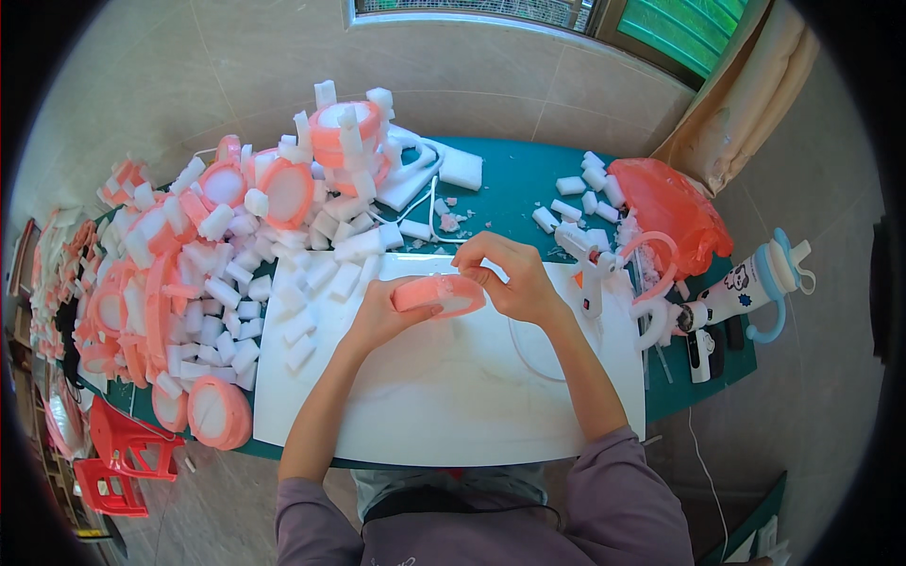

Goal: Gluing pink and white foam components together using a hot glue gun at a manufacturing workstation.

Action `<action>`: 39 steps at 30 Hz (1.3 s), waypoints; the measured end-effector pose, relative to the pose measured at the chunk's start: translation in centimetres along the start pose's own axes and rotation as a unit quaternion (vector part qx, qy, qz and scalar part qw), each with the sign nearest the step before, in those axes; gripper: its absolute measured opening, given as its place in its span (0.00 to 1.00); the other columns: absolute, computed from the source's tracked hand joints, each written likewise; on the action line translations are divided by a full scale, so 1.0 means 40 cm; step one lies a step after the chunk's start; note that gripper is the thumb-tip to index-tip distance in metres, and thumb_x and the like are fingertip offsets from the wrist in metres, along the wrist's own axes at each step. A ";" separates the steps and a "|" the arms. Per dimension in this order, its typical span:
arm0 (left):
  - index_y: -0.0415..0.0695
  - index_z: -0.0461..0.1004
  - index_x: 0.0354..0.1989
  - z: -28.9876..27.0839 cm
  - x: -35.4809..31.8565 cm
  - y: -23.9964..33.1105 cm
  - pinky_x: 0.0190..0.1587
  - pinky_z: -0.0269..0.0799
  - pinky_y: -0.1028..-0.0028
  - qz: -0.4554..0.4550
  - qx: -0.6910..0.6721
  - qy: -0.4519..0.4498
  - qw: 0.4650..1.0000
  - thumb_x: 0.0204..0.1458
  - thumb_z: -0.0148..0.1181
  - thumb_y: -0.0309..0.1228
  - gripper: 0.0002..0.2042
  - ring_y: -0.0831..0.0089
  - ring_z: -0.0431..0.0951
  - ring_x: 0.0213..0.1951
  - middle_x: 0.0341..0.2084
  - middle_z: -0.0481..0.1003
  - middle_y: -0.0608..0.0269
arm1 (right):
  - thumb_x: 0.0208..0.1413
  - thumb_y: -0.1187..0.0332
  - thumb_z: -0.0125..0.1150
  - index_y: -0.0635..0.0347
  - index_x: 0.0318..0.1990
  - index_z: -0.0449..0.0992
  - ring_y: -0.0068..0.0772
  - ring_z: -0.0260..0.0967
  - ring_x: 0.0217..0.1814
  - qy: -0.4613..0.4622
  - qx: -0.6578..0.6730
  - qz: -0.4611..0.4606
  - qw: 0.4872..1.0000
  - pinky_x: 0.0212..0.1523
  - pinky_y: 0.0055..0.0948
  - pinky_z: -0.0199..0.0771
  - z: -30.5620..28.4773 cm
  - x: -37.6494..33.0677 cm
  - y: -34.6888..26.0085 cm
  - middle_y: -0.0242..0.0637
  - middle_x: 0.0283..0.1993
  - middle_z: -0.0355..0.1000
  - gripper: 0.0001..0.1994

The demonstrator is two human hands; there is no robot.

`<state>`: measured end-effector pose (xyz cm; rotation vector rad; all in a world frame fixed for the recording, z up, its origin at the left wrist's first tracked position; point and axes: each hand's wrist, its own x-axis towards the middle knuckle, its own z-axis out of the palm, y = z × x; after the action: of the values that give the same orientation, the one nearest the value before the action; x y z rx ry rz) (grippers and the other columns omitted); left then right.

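My left hand (376, 319) is closed round the edge of a round pink foam piece with a pale face (436, 291), held tilted above the white board (453, 406). At the right edge of that piece my right hand (514, 281) has its fingers pinched together. Whatever lies between those fingertips is too small or hidden to tell. Left of my left hand, white foam blocks (321, 274) lie loose on the board. A white hot glue gun (591, 274) is to the right of my right hand.
Pink foam rounds (219, 412) and white blocks heap up on the left of the green table (514, 170). A red plastic bag (665, 212), a white bottle with a blue handle (755, 283) and a cable stand at the right. Red stools (127, 439) are on the floor, left.
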<state>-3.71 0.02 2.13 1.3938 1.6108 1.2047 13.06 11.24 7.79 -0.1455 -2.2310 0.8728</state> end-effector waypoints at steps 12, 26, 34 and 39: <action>0.40 0.74 0.40 0.000 0.000 -0.003 0.35 0.69 0.76 -0.008 -0.001 0.001 1.000 0.36 0.65 0.31 0.19 0.74 0.74 0.28 0.26 0.76 0.60 | 0.54 0.79 0.45 0.61 0.29 0.61 0.27 0.70 0.32 -0.077 0.170 0.110 0.976 0.35 0.23 0.71 -0.011 0.002 -0.017 0.39 0.29 0.71 0.04; 0.40 0.73 0.40 0.000 -0.002 0.004 0.35 0.69 0.76 -0.009 0.002 0.002 1.000 0.37 0.65 0.31 0.19 0.75 0.74 0.29 0.28 0.76 0.60 | 0.54 0.80 0.47 0.62 0.31 0.64 0.24 0.68 0.32 -0.047 0.179 0.104 0.977 0.35 0.22 0.69 -0.038 0.002 -0.028 0.35 0.28 0.69 0.03; 0.40 0.74 0.40 0.004 -0.002 0.003 0.36 0.69 0.77 -0.009 -0.006 0.012 1.000 0.38 0.65 0.31 0.18 0.75 0.74 0.30 0.28 0.76 0.61 | 0.47 0.78 0.58 0.65 0.30 0.72 0.25 0.71 0.33 0.079 0.225 0.167 0.957 0.36 0.21 0.72 -0.068 0.005 -0.033 0.39 0.33 0.72 0.03; 0.40 0.74 0.40 0.003 -0.002 0.004 0.36 0.68 0.77 -0.002 -0.010 0.007 1.000 0.38 0.65 0.31 0.18 0.76 0.74 0.30 0.28 0.76 0.61 | 0.44 0.80 0.59 0.65 0.28 0.74 0.26 0.72 0.33 0.118 0.241 0.203 0.942 0.37 0.20 0.73 -0.065 0.010 -0.029 0.39 0.31 0.73 0.02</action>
<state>-3.55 -0.02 2.24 1.3727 1.6054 1.2276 14.68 11.92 10.07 -0.4616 -1.7307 1.5121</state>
